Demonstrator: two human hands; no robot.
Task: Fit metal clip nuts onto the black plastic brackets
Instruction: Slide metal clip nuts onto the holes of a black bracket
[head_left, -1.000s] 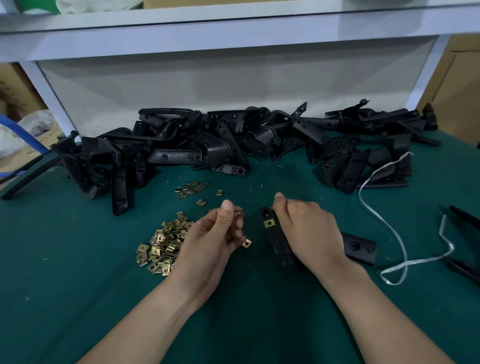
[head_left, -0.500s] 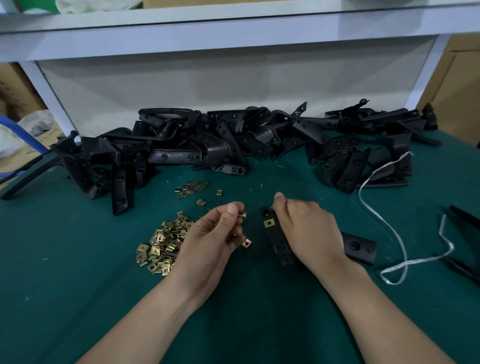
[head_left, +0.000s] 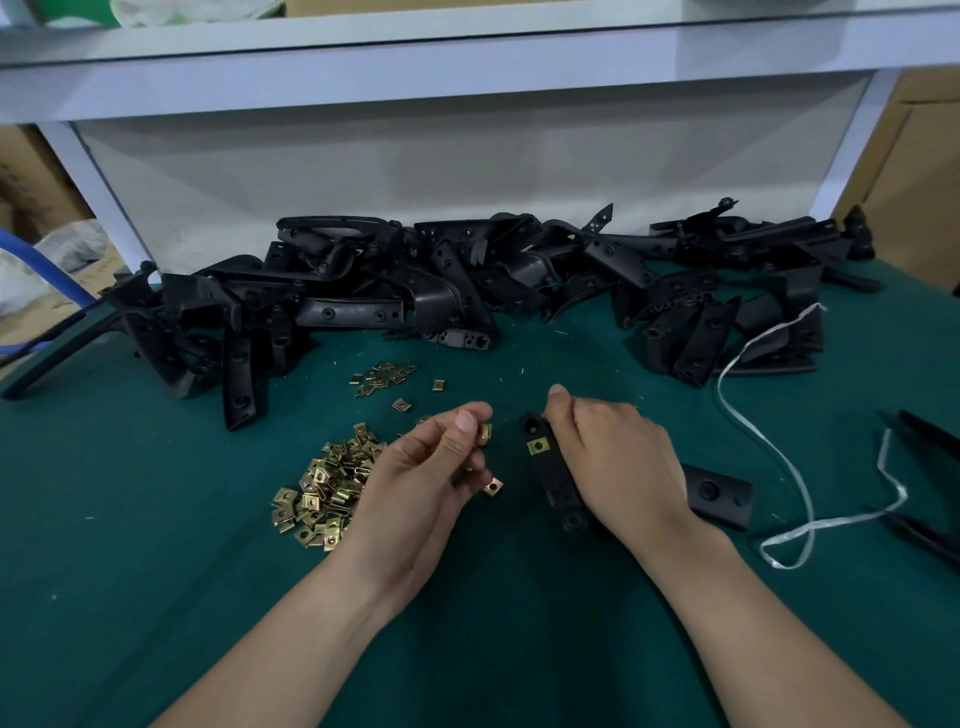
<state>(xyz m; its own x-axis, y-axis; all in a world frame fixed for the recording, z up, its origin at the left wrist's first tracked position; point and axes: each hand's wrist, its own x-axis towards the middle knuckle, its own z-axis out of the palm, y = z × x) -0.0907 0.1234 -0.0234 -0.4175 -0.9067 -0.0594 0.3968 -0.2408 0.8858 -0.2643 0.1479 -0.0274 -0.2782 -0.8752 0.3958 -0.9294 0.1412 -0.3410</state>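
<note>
My right hand (head_left: 615, 457) grips a long black plastic bracket (head_left: 553, 480) lying on the green mat; one brass clip nut (head_left: 538, 446) sits fitted near its far end. My left hand (head_left: 426, 467) pinches a clip nut (head_left: 485, 432) between thumb and forefinger, a little left of the bracket's far end. Another clip nut (head_left: 493, 487) shows below my left fingers. A heap of loose clip nuts (head_left: 324, 499) lies just left of my left hand.
A long pile of black brackets (head_left: 467, 291) runs across the back of the mat. A smaller scatter of clip nuts (head_left: 382, 376) lies before it. A white strap (head_left: 779, 457) curls at right, near black parts (head_left: 930, 467). A short black piece (head_left: 719, 493) lies behind my right wrist.
My left hand has turned the pinched clip nut and brought it slightly right toward the bracket. My right hand and the bracket stay put.
</note>
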